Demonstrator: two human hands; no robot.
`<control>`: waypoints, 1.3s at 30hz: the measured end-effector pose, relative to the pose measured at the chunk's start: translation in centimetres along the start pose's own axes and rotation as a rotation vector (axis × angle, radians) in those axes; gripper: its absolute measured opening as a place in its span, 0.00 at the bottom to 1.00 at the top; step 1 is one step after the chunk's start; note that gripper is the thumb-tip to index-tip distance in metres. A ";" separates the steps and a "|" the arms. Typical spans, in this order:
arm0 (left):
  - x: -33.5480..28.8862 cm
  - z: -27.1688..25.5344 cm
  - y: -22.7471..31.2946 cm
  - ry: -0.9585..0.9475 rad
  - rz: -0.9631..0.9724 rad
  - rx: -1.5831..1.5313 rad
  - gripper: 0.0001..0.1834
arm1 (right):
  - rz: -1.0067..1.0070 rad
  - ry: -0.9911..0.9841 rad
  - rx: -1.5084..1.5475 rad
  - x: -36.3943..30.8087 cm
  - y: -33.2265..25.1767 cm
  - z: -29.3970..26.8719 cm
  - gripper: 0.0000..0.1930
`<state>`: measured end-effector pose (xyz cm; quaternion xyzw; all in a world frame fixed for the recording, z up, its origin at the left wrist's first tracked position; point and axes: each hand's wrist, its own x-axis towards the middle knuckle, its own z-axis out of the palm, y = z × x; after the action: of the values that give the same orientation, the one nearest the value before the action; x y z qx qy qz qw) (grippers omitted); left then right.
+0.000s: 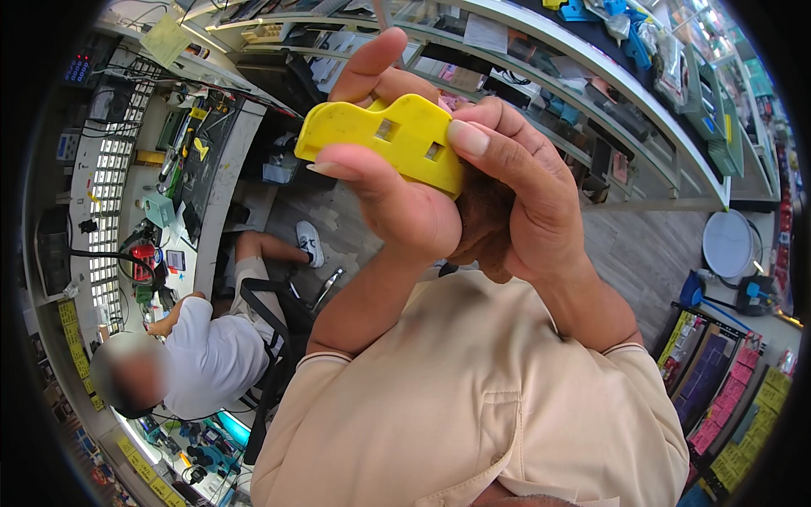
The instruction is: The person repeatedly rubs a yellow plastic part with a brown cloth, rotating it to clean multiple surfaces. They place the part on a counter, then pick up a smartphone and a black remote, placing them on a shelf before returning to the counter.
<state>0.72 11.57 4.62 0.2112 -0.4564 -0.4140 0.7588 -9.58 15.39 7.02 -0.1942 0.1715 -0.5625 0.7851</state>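
A flat yellow plastic piece (363, 131) with a wavy upper edge and two small square holes is held up in front of my chest. Its surface has dark scuff marks. My left hand (404, 203) grips it from below, thumb along its lower edge and fingers curling behind and above it. With the thumb on its right end, my right hand (536, 186) pinches the same piece; the other fingers are partly hidden behind it.
On the left, a person in a white shirt (215, 359) sits on a black chair (274, 317) at a cluttered workbench (221, 177). Glass display shelves (583, 93) curve across the top right. A round white disc (726, 243) stands at the right, above racks with coloured labels (731, 389).
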 end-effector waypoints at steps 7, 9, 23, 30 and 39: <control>-0.5 0.9 0.0 0.015 -0.051 -0.069 0.55 | -0.017 -0.045 -0.009 -0.7 -0.4 -0.6 0.09; -0.4 1.2 0.1 0.030 -0.055 -0.054 0.55 | -0.017 -0.049 -0.016 -0.9 -0.7 -0.5 0.10; -0.7 1.5 0.1 -0.011 0.019 -0.025 0.50 | -0.062 -0.022 -0.050 -1.2 -0.9 0.1 0.09; -0.6 1.2 0.4 -0.008 -0.025 -0.139 0.50 | -0.015 -0.086 -0.028 -1.7 -0.9 -0.4 0.09; -0.9 0.5 0.5 -0.021 0.003 -0.057 0.50 | -0.055 -0.012 -0.085 -1.6 -0.1 0.4 0.10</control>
<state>0.27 12.58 4.75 0.1846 -0.4528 -0.4280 0.7601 -9.98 16.90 7.54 -0.2356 0.1851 -0.5748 0.7614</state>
